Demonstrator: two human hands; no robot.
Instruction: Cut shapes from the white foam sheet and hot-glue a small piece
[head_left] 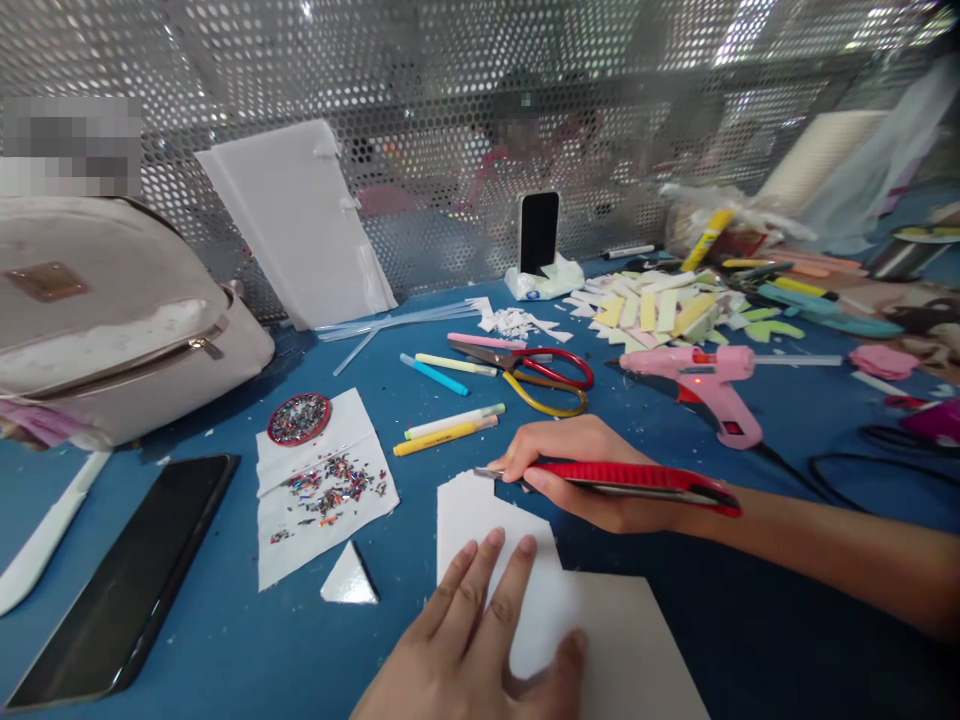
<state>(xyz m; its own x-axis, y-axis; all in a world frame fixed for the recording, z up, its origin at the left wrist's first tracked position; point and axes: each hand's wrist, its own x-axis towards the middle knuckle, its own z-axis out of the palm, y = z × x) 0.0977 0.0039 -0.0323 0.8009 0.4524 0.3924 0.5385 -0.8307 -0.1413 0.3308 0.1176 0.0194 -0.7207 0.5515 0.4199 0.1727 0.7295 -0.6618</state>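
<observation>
While the white board (622,620) is pressed flat on the blue tabletop (217,620), directly in front of the wearer, it is judged to be light and fairly stiff, probably card or foam board. Its smooth face may slide, so it is best held by broad pressure on the wide part; the narrow, stepped far end could be bent or crushed if pinched. By the left hand (472,620), laid palm down with fingers spread and nothing grasped, the board is pinned, the thumb set apart to the right. In the right hand (581,445), a red snap-off knife (645,482) is gripped near its blade (485,474). The blade is placed at the board's far edge; whether it is sunk in cannot be told. The handle is pointed back to the right, roughly along the forearm (817,545), which is extended low from that side. Beyond the hand, scissors (508,363) are laid, and to the board's left a white triangular piece (351,580) is seen.
</observation>
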